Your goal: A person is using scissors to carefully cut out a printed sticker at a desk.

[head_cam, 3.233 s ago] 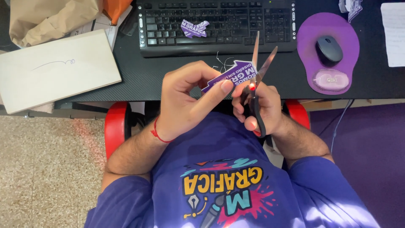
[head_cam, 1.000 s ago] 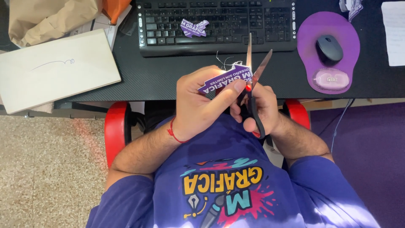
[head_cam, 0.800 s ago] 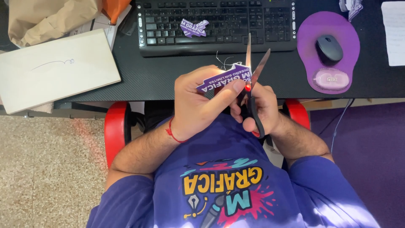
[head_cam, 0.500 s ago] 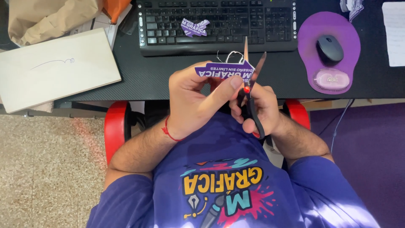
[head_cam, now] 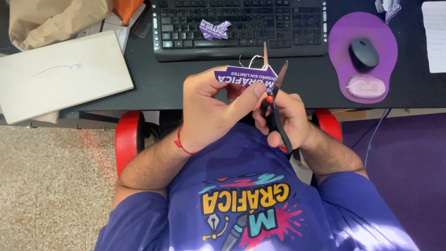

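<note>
left hand point(head_cam: 211, 109): I see it curled shut, thumb and forefinger pinching the purple tag point(head_cam: 245, 76) by its near edge, red cord on the wrist.
right hand point(head_cam: 285, 116): fingers closed through the black handles of the scissors point(head_cam: 273, 95), gripping them.
scissors: blades parted in a narrow V, tips pointing away from me toward the keyboard point(head_cam: 239, 25); blades sit at the tag's right end, probably touching it, my view is too tight to be sure.
purple tag: held up over the near edge of the table point(head_cam: 148, 79), between both hands, printed face up, a thin white string looped at its top.
second purple tag point(head_cam: 214, 29): lying on the keyboard keys, well apart from the hands.
mouse point(head_cam: 364, 53): black, on a purple mouse pad point(head_cam: 344, 32) right of the keyboard.
cream folder point(head_cam: 60, 74): flat on the table's left end, brown paper bag point(head_cam: 51, 18) behind it.
chair: red armrests point(head_cam: 126, 137) showing either side of my forearms.
</note>
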